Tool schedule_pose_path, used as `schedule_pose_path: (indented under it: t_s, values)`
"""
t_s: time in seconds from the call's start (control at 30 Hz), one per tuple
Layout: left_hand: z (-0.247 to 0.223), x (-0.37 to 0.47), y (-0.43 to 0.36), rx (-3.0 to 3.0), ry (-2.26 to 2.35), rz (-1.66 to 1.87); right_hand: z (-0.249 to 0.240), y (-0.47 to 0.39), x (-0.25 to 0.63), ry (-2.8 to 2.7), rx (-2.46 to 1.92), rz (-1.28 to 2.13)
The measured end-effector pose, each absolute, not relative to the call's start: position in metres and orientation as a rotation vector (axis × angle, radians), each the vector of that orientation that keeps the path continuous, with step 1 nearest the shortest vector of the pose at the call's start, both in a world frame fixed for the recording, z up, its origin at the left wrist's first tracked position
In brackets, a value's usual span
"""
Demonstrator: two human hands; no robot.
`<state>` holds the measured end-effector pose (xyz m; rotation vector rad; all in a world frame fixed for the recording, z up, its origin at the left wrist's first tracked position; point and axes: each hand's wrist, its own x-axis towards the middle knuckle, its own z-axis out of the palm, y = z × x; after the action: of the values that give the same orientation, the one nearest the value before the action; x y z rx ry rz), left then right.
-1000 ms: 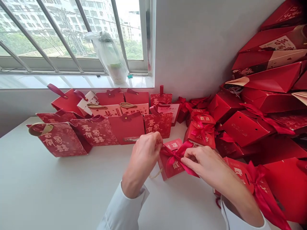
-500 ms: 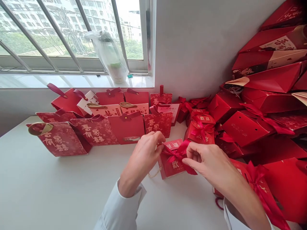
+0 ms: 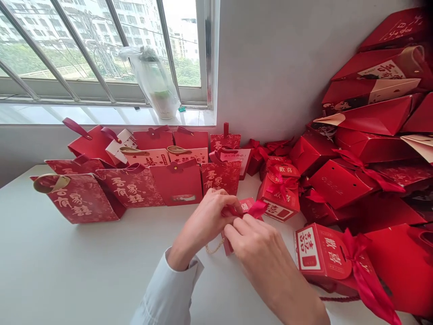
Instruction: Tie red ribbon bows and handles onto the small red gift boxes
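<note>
A small red gift box (image 3: 247, 203) with pale lettering stands on the white table, mostly covered by my hands. A glossy red ribbon (image 3: 259, 209) is tied in a bow across its front, and one loop sticks out above my right fingers. My left hand (image 3: 210, 221) pinches the bow from the left side. Pressed in from the right and front, my right hand (image 3: 257, 246) is closed on the ribbon, its fingertips partly hidden and close to the left ones. A beige twisted cord handle (image 3: 214, 247) curls out at the box's lower left.
Several red paper gift bags (image 3: 81, 198) stand in rows below the window. Ribboned boxes (image 3: 280, 189) sit behind my right hand, another box (image 3: 324, 253) lies to its right, and a tall heap of red boxes (image 3: 348, 176) leans by the wall. A bagged cup (image 3: 164, 101) rests on the sill.
My right hand has moved left from the bow's right loop to its middle, beside my left hand, now covering the box's front. The view has shifted slightly.
</note>
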<state>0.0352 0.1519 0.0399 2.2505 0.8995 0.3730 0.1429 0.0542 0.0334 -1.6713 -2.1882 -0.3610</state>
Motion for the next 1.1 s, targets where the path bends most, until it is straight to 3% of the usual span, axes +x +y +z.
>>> schedule_pose_path:
  t_s: [0.3, 0.47, 0.57, 0.7, 0.9, 1.1]
  values:
    - [0.043, 0.037, 0.154, 2.278, 0.848, 0.39, 0.019, 0.054, 0.121, -2.103, -1.55, -0.646]
    - [0.044, 0.037, 0.156, 2.273, 0.846, 0.351, 0.009, 0.053, 0.11, -2.122, -1.57, -0.607]
    - [0.044, 0.037, 0.155, 2.262, 0.853, 0.336, 0.015, 0.051, 0.11, -2.213, -1.523, -0.465]
    - [0.045, 0.031, 0.152, 2.245, 0.905, 0.364, 0.043, 0.046, 0.136, -2.26, -1.437, -0.024]
    - [0.059, 0.018, 0.137, 2.239, 1.24, 0.471, 0.062, 0.051, 0.202, -1.652, -1.821, 0.239]
    - [0.073, 0.018, 0.124, 2.332, 1.226, -0.018, 0.044, 0.067, 0.213, -1.536, -1.911, 0.709]
